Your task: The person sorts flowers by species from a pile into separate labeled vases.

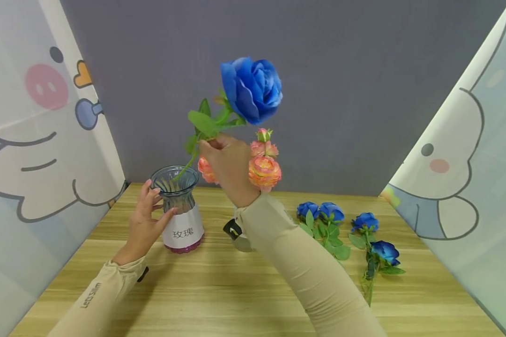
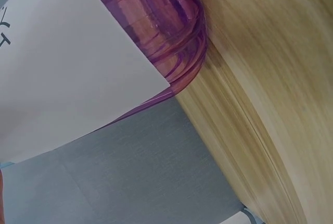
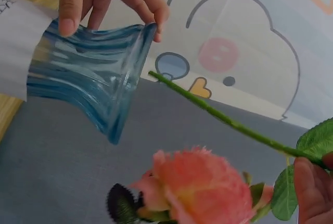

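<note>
The large blue artificial rose with a green, leafy stem (image 1: 253, 89) is held in the air, its bloom up and to the right of a see-through flared vase, blue at the top and purple at the base (image 1: 180, 205). In the right wrist view the bare stem end (image 3: 157, 75) lies just outside the mouth. The right hand (image 1: 232, 161) pinches the stem between thumb and forefinger near the leaves; how its other fingers lie I cannot tell. The left hand (image 1: 145, 217) holds the vase neck, thumb spread well away from the fingers.

The step looks like feeding the stem in. It calls for tilting the stem nearer upright, aiming at the middle of the mouth, and lowering gently while the left hand steadies the vase. The bloom should swing clear of the coral-pink artificial flowers (image 1: 264, 171) partly hidden behind the right hand.
</note>
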The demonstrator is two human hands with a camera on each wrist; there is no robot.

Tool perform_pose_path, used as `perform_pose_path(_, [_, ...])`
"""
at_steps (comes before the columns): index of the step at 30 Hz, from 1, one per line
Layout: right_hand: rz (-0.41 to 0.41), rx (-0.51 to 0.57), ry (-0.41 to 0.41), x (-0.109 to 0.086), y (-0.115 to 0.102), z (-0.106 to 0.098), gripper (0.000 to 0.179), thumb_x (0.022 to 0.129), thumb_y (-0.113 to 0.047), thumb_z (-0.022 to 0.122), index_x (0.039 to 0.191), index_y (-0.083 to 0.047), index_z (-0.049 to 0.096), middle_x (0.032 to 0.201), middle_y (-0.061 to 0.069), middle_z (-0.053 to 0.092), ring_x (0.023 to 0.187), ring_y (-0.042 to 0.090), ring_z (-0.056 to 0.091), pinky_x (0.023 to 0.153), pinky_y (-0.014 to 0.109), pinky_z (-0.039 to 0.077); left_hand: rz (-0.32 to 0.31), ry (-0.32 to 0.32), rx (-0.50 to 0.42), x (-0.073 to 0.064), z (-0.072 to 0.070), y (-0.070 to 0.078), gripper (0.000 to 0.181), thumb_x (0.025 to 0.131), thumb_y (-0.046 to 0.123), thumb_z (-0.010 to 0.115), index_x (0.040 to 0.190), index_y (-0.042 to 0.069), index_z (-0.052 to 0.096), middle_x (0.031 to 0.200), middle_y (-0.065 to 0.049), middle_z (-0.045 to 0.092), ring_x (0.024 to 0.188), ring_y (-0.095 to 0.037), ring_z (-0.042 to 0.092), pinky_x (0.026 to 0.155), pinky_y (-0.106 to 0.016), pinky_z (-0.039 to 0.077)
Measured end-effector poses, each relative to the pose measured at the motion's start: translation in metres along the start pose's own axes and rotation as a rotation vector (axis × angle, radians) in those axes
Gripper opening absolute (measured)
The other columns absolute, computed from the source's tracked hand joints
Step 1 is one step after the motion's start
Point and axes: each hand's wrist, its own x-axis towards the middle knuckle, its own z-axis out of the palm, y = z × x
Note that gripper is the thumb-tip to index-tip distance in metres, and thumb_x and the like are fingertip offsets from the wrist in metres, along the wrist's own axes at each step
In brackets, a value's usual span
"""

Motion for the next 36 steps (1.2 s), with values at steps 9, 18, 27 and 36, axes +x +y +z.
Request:
perform_pose_path(9, [0.024,-0.071,-0.191,0.018,-0.016,0.017,0.025,0.087,-0.011,0.065,0.062,-0.007,0.062,0.044,-0.004,0.042,0.033,0.006,0.034,0.036,0.018,0.027,0.016,0.009,-0.009,0.000,0.001,0.000,0.063,0.089,0.049,0.054,0.121,-0.005,0.048,0.140,-0.029,0.040,0.093,-0.044,0.063,0.084,-0.005,0.042])
perform_pose_path(18, [0.000,-0.088,-0.221,0.019,-0.015,0.031,0.018,0.088,-0.005,0.066,0.071,-0.003,0.070,0.050,-0.002,0.051,0.042,0.006,0.032,0.046,0.015,0.030,0.026,0.014,-0.004,0.001,-0.001,-0.001,0.064,0.089,0.049,0.053,0.122,-0.005,0.047,0.141,-0.029,0.040,0.091,-0.046,0.062,0.083,-0.005,0.042])
perform_pose_path(27, [-0.007,-0.284,-0.355,0.020,-0.014,0.037,0.033,0.090,-0.005,0.061,0.059,-0.009,0.051,0.046,-0.004,0.036,0.040,0.007,0.030,0.041,0.017,0.021,-0.010,-0.005,0.005,0.001,-0.003,-0.003,0.065,0.090,0.048,0.056,0.120,-0.009,0.046,0.142,-0.030,0.038,0.099,-0.037,0.061,0.085,-0.006,0.042])
perform_pose_path(36, [0.099,-0.354,-0.377,0.016,0.000,0.041,0.043,0.091,-0.006,0.061,0.055,-0.012,0.039,0.046,-0.004,0.031,0.039,0.006,0.027,0.039,0.017,0.020,0.021,0.026,-0.028,-0.001,0.001,0.001,0.062,0.090,0.046,0.057,0.120,-0.008,0.048,0.140,-0.029,0.041,0.107,-0.008,0.055,0.084,-0.007,0.044])
